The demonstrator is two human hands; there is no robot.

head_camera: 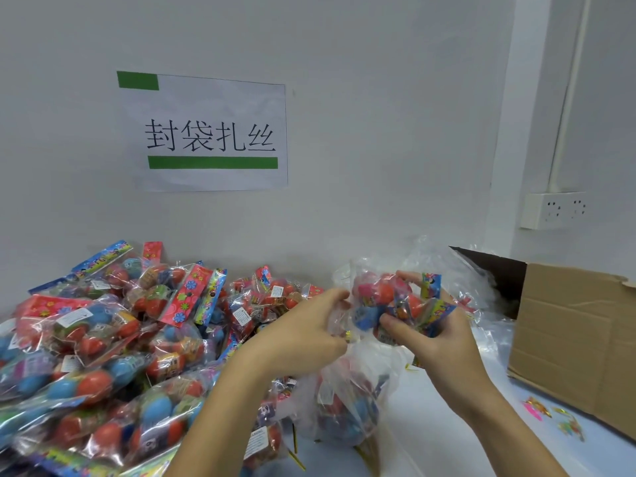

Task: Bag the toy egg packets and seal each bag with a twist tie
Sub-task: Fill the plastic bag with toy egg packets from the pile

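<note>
Egg packets [103,339] heaped on white table [430,442]; both grips clutch clear bag [375,304]; cardboard box [578,339] right.

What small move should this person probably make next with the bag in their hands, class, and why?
Probably push the egg packets deeper into the clear bag. The right hand grips the bundle of packets, the left hand pinches the bag's plastic beside it, and no twist tie is on the bag yet, so seating the packets seems to come first.

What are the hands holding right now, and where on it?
The right hand grips the toy egg packets from below, through the clear bag. The left hand pinches the bag's left edge.
</note>
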